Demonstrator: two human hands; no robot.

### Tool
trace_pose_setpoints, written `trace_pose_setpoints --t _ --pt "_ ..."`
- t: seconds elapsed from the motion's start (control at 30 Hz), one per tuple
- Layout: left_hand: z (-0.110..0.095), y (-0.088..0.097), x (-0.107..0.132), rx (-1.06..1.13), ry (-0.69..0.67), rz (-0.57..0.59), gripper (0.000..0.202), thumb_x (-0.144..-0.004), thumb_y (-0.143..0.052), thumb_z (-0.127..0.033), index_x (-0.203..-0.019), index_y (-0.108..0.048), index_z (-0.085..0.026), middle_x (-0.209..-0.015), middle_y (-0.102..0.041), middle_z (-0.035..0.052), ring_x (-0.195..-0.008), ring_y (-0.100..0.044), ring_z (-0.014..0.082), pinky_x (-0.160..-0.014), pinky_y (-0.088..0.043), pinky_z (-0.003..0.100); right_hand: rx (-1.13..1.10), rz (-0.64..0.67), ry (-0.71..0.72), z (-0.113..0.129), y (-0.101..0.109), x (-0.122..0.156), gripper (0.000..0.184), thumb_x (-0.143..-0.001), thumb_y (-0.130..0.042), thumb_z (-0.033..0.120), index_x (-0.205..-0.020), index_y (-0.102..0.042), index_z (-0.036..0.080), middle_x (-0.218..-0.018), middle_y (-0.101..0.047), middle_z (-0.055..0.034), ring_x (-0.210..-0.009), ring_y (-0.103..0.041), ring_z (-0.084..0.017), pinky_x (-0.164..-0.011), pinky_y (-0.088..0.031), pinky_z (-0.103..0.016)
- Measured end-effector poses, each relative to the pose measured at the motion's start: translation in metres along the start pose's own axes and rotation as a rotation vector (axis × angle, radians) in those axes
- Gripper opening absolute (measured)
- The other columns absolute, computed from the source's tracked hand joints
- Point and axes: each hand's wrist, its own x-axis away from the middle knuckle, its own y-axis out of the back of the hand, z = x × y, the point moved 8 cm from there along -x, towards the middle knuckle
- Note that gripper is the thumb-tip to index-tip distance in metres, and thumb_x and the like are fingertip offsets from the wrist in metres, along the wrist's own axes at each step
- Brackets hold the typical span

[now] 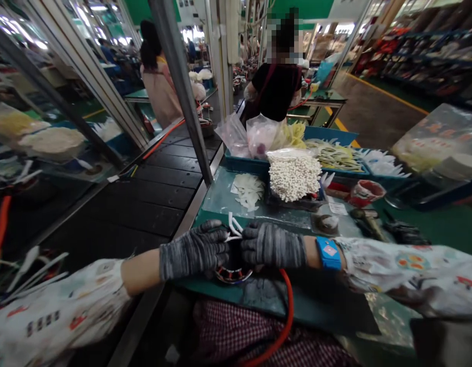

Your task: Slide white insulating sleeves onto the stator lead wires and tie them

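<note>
My left hand (198,250), in a grey striped knit glove, has its fingers curled at the left side of a round motor stator (234,277). My right hand (274,245), gloved alike, closes from the right, its fingertips pinching at the white sleeved wires (233,224) that rise between both hands. Part of the stator's ring, with dark and reddish segments, shows below the fingers; the rest is hidden. A thick orange cable (287,306) curves down from beside the stator over the table's front edge.
Beyond my hands lie flat white pieces (249,191), a bundle of thin white tubes (294,176) and blue bins (331,135) of yellowish sleeves. Tools (369,223) rest at right. A slatted black conveyor (155,188) runs at left, past a metal post (184,92). Co-workers (276,92) sit ahead.
</note>
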Motion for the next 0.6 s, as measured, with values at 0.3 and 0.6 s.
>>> trace_pose_setpoints --t 0.3,0.6 --pt "0.005 0.029 -0.016 0.272 0.1 0.04 0.035 -0.087 -0.083 -0.06 -0.098 -0.076 -0.027 -0.109 -0.08 0.0019 -0.122 -0.063 0.0325 -0.132 -0.023 0.058 0.363 -0.21 -0.196 0.036 -0.005 0.099 0.041 -0.103 -0.068 0.023 -0.142 -0.067 0.033 -0.141 -0.074 -0.0096 -0.131 -0.062 -0.03 -0.108 -0.058 -0.05" --pt "0.024 0.003 -0.074 0.338 0.283 0.084 0.059 -0.094 -0.08 -0.058 -0.142 -0.071 -0.025 -0.125 -0.079 0.0095 -0.126 -0.069 0.0311 -0.131 -0.028 0.06 0.398 -0.301 -0.537 0.038 0.023 0.14 0.029 -0.094 -0.067 0.026 -0.122 -0.075 0.029 -0.153 -0.06 -0.0123 -0.141 -0.051 -0.038 -0.121 -0.041 -0.063"
